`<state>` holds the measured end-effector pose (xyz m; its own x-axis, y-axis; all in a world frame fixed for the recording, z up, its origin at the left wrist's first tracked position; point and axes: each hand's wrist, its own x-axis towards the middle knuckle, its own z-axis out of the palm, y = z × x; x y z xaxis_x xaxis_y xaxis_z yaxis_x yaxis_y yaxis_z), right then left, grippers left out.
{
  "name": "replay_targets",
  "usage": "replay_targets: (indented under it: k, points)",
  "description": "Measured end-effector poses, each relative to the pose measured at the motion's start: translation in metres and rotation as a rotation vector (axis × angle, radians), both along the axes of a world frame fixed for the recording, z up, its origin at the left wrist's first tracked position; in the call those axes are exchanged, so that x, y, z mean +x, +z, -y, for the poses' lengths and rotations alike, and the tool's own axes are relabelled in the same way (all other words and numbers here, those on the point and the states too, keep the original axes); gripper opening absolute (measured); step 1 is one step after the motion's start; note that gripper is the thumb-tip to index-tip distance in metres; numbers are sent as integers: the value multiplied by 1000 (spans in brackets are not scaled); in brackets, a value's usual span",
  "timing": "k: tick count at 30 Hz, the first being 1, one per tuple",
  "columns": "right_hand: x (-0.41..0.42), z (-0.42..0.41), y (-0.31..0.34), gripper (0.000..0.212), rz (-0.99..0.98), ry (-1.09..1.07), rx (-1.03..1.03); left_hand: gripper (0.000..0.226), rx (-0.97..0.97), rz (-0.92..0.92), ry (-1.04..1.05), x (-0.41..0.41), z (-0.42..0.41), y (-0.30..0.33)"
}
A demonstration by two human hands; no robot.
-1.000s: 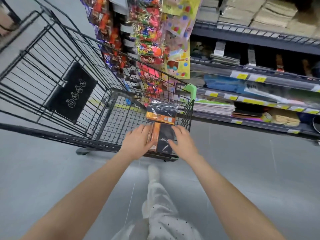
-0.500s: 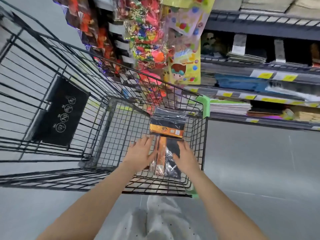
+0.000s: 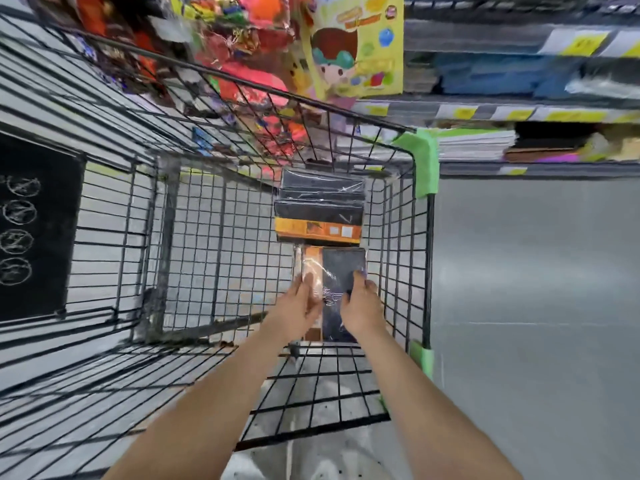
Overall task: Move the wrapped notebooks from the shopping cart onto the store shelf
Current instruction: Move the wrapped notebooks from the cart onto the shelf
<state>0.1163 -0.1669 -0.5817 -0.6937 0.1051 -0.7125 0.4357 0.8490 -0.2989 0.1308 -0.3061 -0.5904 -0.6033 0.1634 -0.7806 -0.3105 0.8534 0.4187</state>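
Two packs of black-and-orange notebooks in clear wrap lie in the right end of the black wire shopping cart (image 3: 420, 244). The far pack (image 3: 320, 211) leans against the cart's end wall. The near pack (image 3: 337, 282) lies below it, lengthwise toward me. My left hand (image 3: 294, 308) grips its left edge and my right hand (image 3: 362, 306) grips its right edge, fingers curled over the wrap. The store shelf (image 3: 519, 110) with yellow price tags runs along the upper right.
Hanging bags of colourful toys (image 3: 249, 57) and a yellow cartoon pack (image 3: 349, 50) crowd the space above the cart's far rim. Stacked paper goods (image 3: 474, 143) lie on the lower shelf. Grey floor (image 3: 536, 271) spreads to the right of the cart. A black sign (image 3: 31, 223) sits at the cart's left end.
I have leaned further over the cart, so the view looks down into it. Both hands went from resting on the near pack to curling round its edges.
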Motion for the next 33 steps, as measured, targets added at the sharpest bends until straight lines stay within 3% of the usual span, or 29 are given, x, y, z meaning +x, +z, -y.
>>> replay_targets:
  k: [4,7,15,19,24,33]
  points:
    - [-1,1,5,54,-30,-30,-19,71,174,-68,312,0,-8,1]
    - [-8,5,20,53,-90,-36,-85,73,180,-213,508,-13,0,20]
    - [-60,28,44,57,-164,102,-274,74,328,-285,783,-49,68,48]
    - [-101,26,24,51,-364,274,-49,72,384,-271,915,-57,103,46]
    - [-134,21,-10,59,-336,464,240,71,424,-256,959,-54,126,25]
    - [-133,25,-20,46,-366,535,329,71,335,-260,953,-53,123,10]
